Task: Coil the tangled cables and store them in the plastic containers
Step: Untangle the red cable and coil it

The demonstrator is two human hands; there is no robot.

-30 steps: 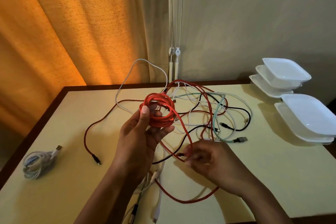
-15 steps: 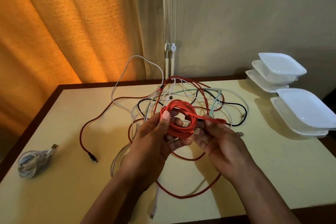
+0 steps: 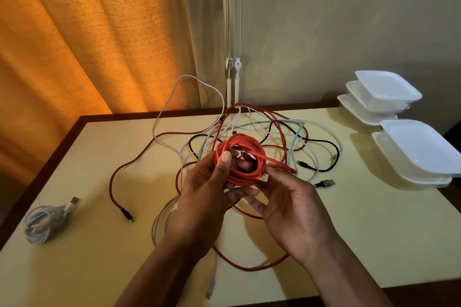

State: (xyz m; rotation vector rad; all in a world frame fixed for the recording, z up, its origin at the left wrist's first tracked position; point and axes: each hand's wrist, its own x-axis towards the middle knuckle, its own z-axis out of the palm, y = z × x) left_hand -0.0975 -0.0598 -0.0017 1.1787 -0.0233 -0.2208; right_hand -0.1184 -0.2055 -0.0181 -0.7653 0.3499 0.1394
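L hand [image 3: 207, 197] grips red coil [image 3: 240, 157], thumb on top, held just above tabletop [image 3: 349, 232]. R hand [image 3: 291, 209] pinches the coil's loose tail by its USB plug [image 3: 264, 178], fingers curled. Under and behind them: tangle [image 3: 274, 129] of red, white, black and teal cables spread mid-tabletop. White coil [image 3: 42, 222] lies far left, near the edge, well apart. Containers [image 3: 421, 149] sit far right in 2 stacks, clear of the tangle. Curtain [image 3: 74, 32] at back left.
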